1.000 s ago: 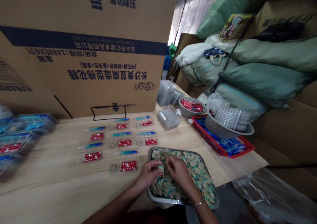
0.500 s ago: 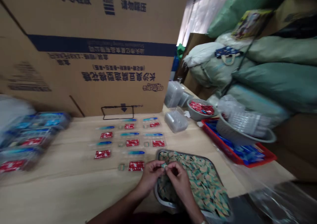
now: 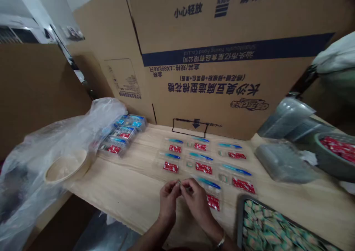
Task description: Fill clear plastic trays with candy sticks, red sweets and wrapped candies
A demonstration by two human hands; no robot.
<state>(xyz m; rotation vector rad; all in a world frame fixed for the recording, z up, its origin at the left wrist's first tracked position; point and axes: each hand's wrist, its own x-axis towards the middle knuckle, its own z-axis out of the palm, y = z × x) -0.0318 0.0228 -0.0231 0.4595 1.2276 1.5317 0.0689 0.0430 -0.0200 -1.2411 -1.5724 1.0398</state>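
Note:
My left hand point(image 3: 168, 200) and my right hand point(image 3: 196, 202) meet over the table, thumbs and fingertips pinched together on a small greenish piece point(image 3: 179, 182). Most of that piece is hidden by my fingers. Just beyond my hands lie clear plastic trays in rows, each with a blue pen point(image 3: 210, 183) and a red white-spotted packet point(image 3: 203, 168); some also hold a small green-edged piece point(image 3: 223, 178). My right hand partly covers the nearest tray. At lower right stands a dark metal tray point(image 3: 240, 216) full of loose green-and-tan pieces point(image 3: 266, 227).
Filled clear cases point(image 3: 113, 148) are stacked at left, beside a cream basin point(image 3: 66, 166) and plastic sheeting point(image 3: 83, 127). A large carton point(image 3: 210, 110) walls off the back. Clear containers point(image 3: 285, 162) and a bowl of red packets point(image 3: 340, 149) stand at right.
My view has swung to the left. Both hands have moved left from above the tray of loose pieces to the table before the clear trays, still pinching the small piece.

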